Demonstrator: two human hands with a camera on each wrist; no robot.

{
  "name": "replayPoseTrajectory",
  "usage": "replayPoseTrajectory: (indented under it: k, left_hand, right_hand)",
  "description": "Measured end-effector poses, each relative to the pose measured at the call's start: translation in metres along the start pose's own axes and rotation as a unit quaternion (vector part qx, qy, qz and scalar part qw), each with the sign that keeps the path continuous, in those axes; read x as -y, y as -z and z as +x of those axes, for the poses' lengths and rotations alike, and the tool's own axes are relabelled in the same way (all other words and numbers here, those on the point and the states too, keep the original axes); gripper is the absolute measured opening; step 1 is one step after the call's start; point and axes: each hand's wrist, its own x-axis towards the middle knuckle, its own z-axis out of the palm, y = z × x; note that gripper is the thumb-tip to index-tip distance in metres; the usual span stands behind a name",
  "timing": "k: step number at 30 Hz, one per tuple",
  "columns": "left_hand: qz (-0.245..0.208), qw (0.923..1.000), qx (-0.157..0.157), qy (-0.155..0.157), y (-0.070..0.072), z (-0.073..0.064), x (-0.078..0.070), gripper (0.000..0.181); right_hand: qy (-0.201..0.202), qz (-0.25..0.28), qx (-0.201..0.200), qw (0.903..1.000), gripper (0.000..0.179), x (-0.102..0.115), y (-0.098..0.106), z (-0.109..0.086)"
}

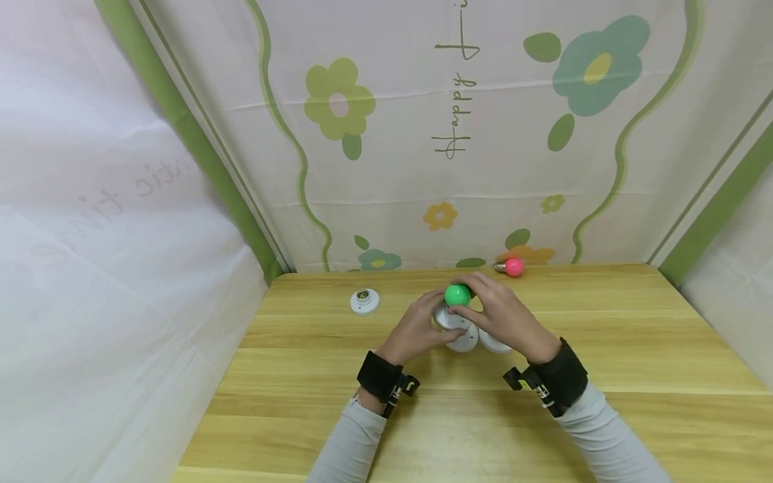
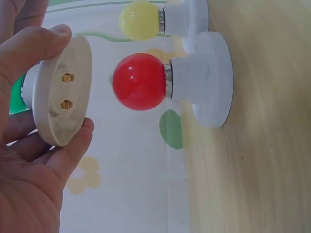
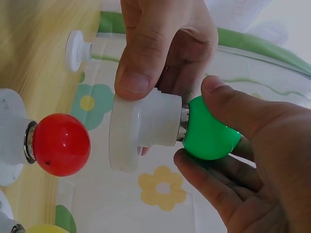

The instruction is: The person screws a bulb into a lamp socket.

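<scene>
My left hand [image 1: 417, 329] grips a round white lamp holder [image 3: 124, 133] by its rim, raised above the table. Brass contacts show on the holder's underside in the left wrist view. A green bulb [image 3: 209, 130] sits with its metal base in the holder's socket, and my right hand [image 1: 501, 315] pinches the bulb between thumb and fingers. Below them, a red bulb [image 2: 140, 81] is seated in a second white holder [image 2: 214, 80] on the table. Beside that one, a yellow bulb [image 2: 141, 20] is in another holder [image 2: 197, 22]. In the head view my hands hide the red and yellow bulbs.
Toward the left of the wooden table [image 1: 290, 402] stands a white holder [image 1: 364, 302] without a bulb. A pink bulb [image 1: 514, 267] lies on its side at the back edge. Behind the table hangs a flowered curtain [image 1: 386, 168], with more fabric at both sides.
</scene>
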Motion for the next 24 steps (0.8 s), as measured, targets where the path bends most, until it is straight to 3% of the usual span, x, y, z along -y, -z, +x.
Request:
replayPoseTrajectory:
  k: [12,24]
  left_hand:
    - [0.007,0.9996,-0.021,0.018,-0.0013,-0.0008,0.0011,0.071]
    - [-0.018,0.9977,-0.011,0.065,0.0026,0.0003,0.0013,0.07]
  right_hand:
    - [-0.01,0.013,0.001,0.9999,0.053,-0.005,0.0,-0.0007]
    - [-0.004,0.072,0.002,0.9974,0.046,-0.0091,0.0031,-0.001]
